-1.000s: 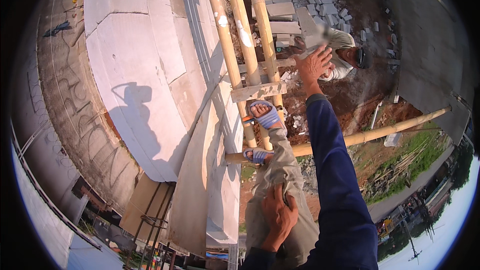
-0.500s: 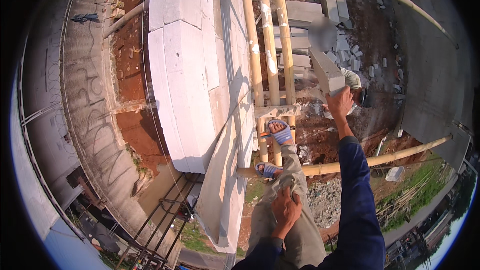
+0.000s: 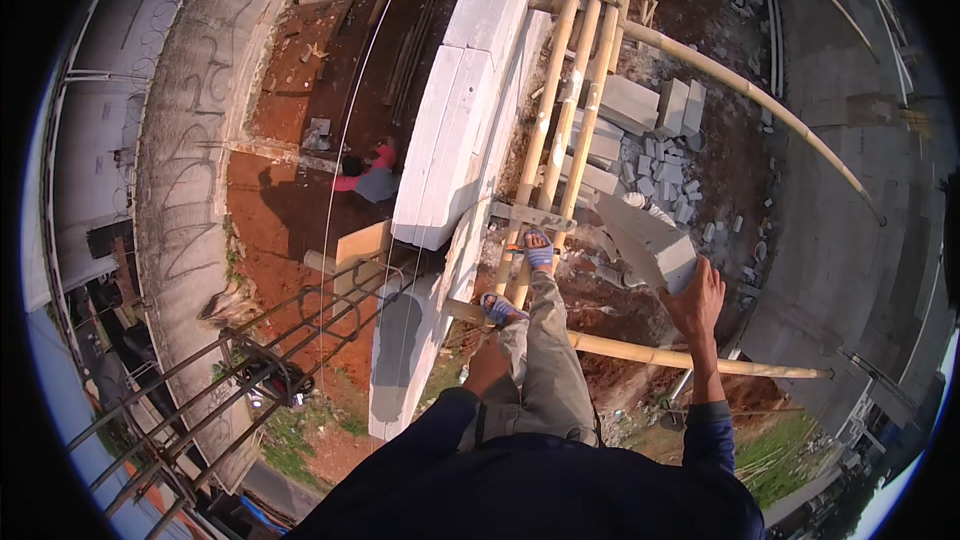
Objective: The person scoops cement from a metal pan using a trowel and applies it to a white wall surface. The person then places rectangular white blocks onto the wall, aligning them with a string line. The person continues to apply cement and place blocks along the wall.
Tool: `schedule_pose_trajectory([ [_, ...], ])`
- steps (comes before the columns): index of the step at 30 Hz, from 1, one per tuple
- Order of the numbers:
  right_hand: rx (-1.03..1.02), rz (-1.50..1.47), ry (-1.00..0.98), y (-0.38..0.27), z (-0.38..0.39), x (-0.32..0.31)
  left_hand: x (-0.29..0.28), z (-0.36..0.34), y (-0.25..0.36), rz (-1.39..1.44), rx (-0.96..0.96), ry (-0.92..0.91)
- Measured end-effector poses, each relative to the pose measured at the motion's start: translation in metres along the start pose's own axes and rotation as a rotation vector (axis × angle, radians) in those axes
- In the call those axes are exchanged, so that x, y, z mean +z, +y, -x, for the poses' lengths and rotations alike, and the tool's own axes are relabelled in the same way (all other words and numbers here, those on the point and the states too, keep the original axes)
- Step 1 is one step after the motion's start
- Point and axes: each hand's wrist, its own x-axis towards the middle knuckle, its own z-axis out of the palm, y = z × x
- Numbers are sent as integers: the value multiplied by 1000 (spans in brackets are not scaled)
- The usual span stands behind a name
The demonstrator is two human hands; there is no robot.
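My right hand (image 3: 697, 302) is closed on the near end of a pale grey lightweight concrete block (image 3: 645, 245). The block hangs out to the right of the bamboo scaffold, tilted, its far end pointing up and left. My left hand (image 3: 488, 365) is low in front of my legs, close to the trouser leg; its fingers do not show clearly. My sandalled feet (image 3: 538, 248) stand on the bamboo poles (image 3: 560, 110) beside the white block wall (image 3: 450, 130). Part of a pale shape (image 3: 648, 208) shows behind the held block.
Steel rebar (image 3: 270, 365) sticks out at lower left, beside wet grey mortar (image 3: 398, 335) on the wall end. A taut string (image 3: 345, 120) runs left of the wall. Down left is a person (image 3: 372, 178). Stacked blocks (image 3: 630, 103) and rubble lie below right. A bamboo pole (image 3: 700, 358) crosses behind.
The view has swung, so the wall sits further right and the rebar shows more. My right hand still grips the block, now nearer my body. My left hand has shifted left.
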Motion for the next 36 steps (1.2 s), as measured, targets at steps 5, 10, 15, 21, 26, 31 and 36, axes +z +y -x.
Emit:
schedule_pose_trajectory([
  [5, -429, 55, -145, -47, 65, -67, -36, 29, 29, -13, 348, 16],
  [10, -852, 95, -319, -90, 106, -85, -43, 53, 38, -38, 591, 215],
  [15, -1085, 90, -436, -139, 149, -119, -12, 87, -12, 179, 628, 362],
  [21, -1094, 43, -438, -171, 180, -170, -25, 118, -33, 360, 731, 558],
  [26, -1206, 143, -431, -202, 191, -204, -37, 159, -40, 337, 741, 597],
  [31, -1296, 112, -519, -233, 204, -248, -49, 232, -37, 345, 712, 787],
  [36, -1164, 125, -587, -252, 208, -269, -54, 264, -48, 524, 715, 737],
])
